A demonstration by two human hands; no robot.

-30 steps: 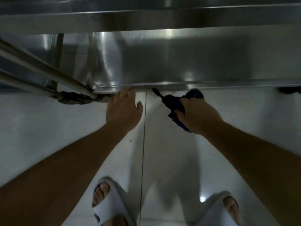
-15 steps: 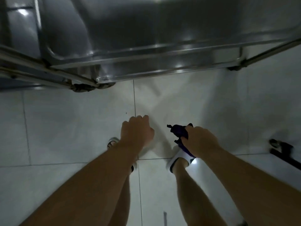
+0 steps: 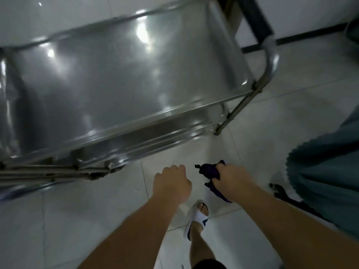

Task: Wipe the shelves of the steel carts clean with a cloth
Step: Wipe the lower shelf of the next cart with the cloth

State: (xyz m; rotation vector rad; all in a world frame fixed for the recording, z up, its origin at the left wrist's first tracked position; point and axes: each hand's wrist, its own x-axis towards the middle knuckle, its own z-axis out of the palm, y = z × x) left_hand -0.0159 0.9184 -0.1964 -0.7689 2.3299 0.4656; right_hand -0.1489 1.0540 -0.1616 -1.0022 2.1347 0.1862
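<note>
A steel cart fills the upper left, its shiny top shelf (image 3: 120,74) seen from above with lower shelf edges (image 3: 155,140) showing beneath its near rim. My right hand (image 3: 231,179) grips a bunched dark purple cloth (image 3: 208,170) in the air over the floor, below and to the right of the cart's near edge. My left hand (image 3: 171,183) hangs beside it with fingers curled under and holds nothing. Neither hand touches the cart.
The cart's curved push handle (image 3: 270,61) and a slanted leg (image 3: 239,107) stand at its right end. A teal garment (image 3: 326,181) hangs at the right, with a dark object (image 3: 281,193) on the white tiled floor below it. My sandalled foot (image 3: 198,216) stands between my arms.
I have risen from the low shelf, so the view now looks down on the cart's top shelf. Both hands pulled back from the cart's edge; the left hand's fingers curled in.
</note>
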